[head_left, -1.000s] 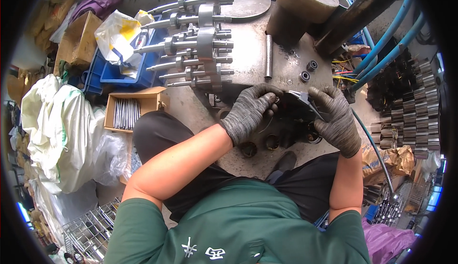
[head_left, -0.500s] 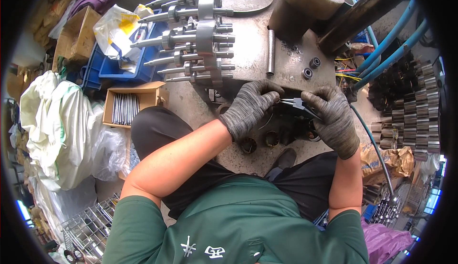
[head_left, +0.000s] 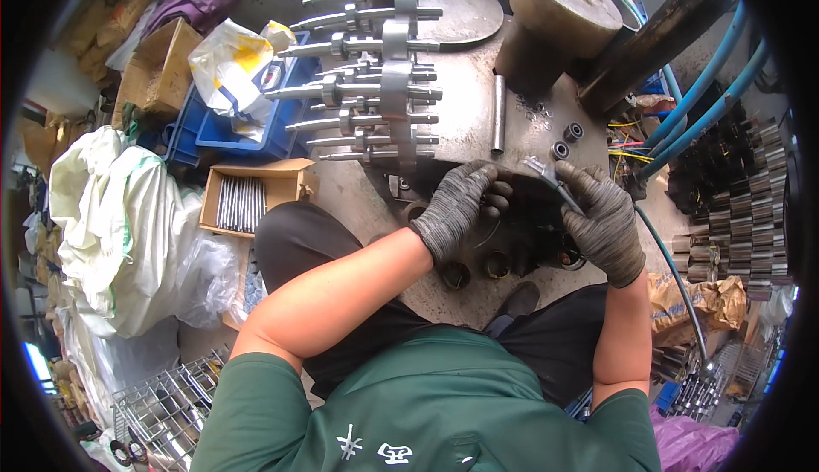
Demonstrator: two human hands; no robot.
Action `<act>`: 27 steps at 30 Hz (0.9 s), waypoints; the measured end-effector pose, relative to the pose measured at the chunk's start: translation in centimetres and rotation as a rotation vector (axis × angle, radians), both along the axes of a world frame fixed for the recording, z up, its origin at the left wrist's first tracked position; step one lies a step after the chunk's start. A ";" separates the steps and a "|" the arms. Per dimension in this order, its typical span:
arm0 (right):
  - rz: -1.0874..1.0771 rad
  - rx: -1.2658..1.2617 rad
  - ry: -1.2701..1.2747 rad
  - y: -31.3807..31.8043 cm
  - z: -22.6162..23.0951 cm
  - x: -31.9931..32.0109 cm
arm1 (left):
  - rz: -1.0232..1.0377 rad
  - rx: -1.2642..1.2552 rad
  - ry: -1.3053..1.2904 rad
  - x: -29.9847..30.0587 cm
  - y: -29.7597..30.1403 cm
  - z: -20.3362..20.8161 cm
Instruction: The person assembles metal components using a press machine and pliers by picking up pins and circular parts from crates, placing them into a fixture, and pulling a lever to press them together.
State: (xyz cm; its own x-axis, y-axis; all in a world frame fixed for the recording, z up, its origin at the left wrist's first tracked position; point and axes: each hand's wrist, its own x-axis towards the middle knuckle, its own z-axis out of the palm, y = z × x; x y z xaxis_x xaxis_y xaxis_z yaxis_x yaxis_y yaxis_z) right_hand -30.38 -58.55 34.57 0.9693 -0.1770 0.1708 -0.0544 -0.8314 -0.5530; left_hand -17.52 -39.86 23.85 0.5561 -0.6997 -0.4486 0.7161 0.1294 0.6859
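My right hand [head_left: 601, 220], in a grey knit glove, is closed round a pair of pliers [head_left: 559, 186]. Their pale jaws point up and left over the near edge of the metal worktable [head_left: 473, 139]. Left of the pliers, my gloved left hand [head_left: 461, 209] is closed with its fingers curled; whatever sits between thumb and fingertips is hidden. Just beyond the pliers stand two small ring-shaped bearings [head_left: 560, 150]. Several small thin rings [head_left: 539, 111] lie behind them, and a metal rod [head_left: 499, 114] rests to their left.
A rack of steel shafts [head_left: 397, 88] stands on the worktable's left. A thick round metal post [head_left: 554, 28] rises at the back. Blue hoses [head_left: 699, 88] run down at the right, near stacked metal cores [head_left: 751, 208]. A cardboard box of rods [head_left: 243, 203] sits left of my knee.
My hands have moved apart. The pliers have swung from pointing left at my left fingertips to pointing up toward the worktable edge. The whole view has shifted slightly.
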 end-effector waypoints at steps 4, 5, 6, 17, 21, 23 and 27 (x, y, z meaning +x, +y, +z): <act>-0.062 0.736 -0.085 1.6 -1.5 2.9 | 0.031 -0.056 0.201 -1.4 -1.1 -0.8; -0.058 0.853 -0.106 2.7 -1.3 4.2 | 0.019 -0.055 0.216 -1.7 -1.2 -1.0; -0.018 0.850 -0.149 3.9 -0.8 5.5 | 0.008 -0.125 0.255 -1.8 -1.1 -1.7; 0.044 0.885 -0.172 6.5 -1.7 13.2 | -0.100 -0.022 0.225 -2.4 -1.3 0.2; 0.051 0.753 -0.168 6.9 -1.6 14.3 | -0.081 -0.024 0.306 -1.9 -1.7 -0.1; 0.059 0.776 -0.209 7.0 -2.1 14.5 | -0.062 -0.039 0.300 -2.0 -1.7 -0.3; 0.022 0.841 -0.222 6.6 -2.1 14.2 | -0.084 -0.037 0.221 -2.0 -1.4 0.0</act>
State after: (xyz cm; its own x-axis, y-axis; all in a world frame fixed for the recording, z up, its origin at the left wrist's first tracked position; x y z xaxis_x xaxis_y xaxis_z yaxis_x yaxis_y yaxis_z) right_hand -16.16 -51.95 32.48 0.9337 -0.3113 0.1769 0.1386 -0.1413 -0.9802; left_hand -19.52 -41.27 23.85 0.3865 -0.7573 -0.5265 0.8576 0.0850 0.5073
